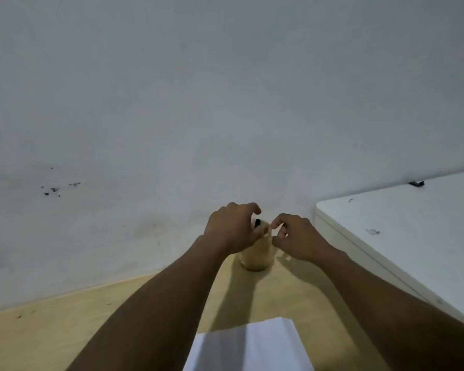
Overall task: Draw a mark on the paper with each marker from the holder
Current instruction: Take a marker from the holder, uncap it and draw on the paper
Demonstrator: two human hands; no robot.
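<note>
Both hands are up at the holder (256, 257), a tan cup standing on the wooden tabletop (65, 325) close to the wall. Left hand (232, 227) has its fingers curled round a black-tipped marker (257, 223) at the holder's mouth. Right hand (296, 238) sits just beside it, fingers narrow and bent, gripping nothing I can see. The paper (252, 346) lies nearer, between the forearms.
</note>
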